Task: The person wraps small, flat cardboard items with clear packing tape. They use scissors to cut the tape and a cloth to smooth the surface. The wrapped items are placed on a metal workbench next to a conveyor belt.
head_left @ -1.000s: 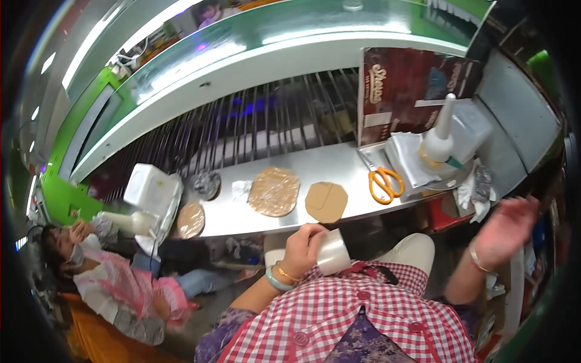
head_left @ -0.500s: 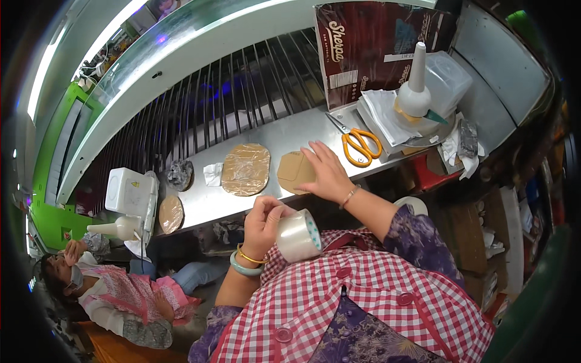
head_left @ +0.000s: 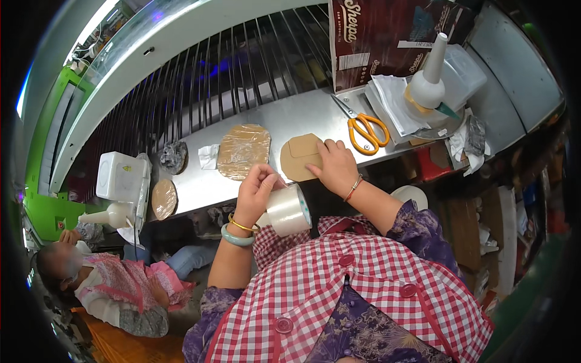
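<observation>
My left hand [head_left: 260, 186] is closed on a wide roll of clear packing tape [head_left: 284, 213], its thumb and forefinger pinched together at the roll's upper edge. The roll hangs between the bench edge and my apron. My right hand [head_left: 338, 168] grips the right side of a brown cardboard piece [head_left: 295, 161], with the thumb at its near edge and the fingers bent along its side. This cardboard has rounded corners and a line across its face. Left of it lies a larger cardboard piece [head_left: 244, 152] wrapped in shiny clear tape.
Orange-handled scissors [head_left: 367, 133] lie right of my right hand. Behind them stand a white nozzle bottle [head_left: 427, 88] and a dark red box [head_left: 387, 36]. Farther left are a small taped cardboard disc [head_left: 164, 199] and a white scale-like device [head_left: 119, 175]. Another person [head_left: 121, 284] sits at lower left.
My right hand has gone from spread over the cardboard to gripping its right side. My left hand and the tape roll have risen slightly toward the bench. The view has shifted a little.
</observation>
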The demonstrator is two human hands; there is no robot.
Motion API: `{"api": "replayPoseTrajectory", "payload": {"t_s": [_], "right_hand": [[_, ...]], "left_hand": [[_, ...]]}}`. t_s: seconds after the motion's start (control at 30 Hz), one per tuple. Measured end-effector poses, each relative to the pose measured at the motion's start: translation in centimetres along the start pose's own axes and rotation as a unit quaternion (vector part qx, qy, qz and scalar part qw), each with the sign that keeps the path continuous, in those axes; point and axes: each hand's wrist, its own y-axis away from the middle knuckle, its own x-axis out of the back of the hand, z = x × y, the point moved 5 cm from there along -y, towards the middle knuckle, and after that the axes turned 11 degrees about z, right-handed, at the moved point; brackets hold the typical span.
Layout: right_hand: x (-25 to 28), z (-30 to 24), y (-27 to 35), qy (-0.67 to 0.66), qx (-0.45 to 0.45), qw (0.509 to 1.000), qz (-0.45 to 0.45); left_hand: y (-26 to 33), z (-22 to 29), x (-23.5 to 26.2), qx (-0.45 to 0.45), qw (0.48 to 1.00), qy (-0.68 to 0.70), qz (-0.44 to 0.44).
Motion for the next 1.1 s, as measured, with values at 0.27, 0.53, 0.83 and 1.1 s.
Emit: {"api": "replayPoseTrajectory", "payload": {"t_s": [0.27,0.53,0.83,1.1], "right_hand": [[6.9,-2.1,4.8,-0.397,0.065,0.915,-0.007],[5.6,-2.4,7.6,-0.388,0.108,0.912,-0.078],[5.6,-1.8,9.7,-0.534,-0.198,0.809,-0.143],[4.5,-1.2,9.2,-0.584,-0.283,0.750,-0.128]], "left_hand": [[-2.1,-0.3,-2.4,0.017,1.000,-0.017,0.001],[-3.2,-0.1,-4.5,0.011,0.995,-0.091,-0.040],[-7.2,-3.5,-5.2,0.025,0.995,-0.090,-0.027],[-10.7,-2.9,-7.6,-0.073,0.956,-0.275,-0.074]]}}
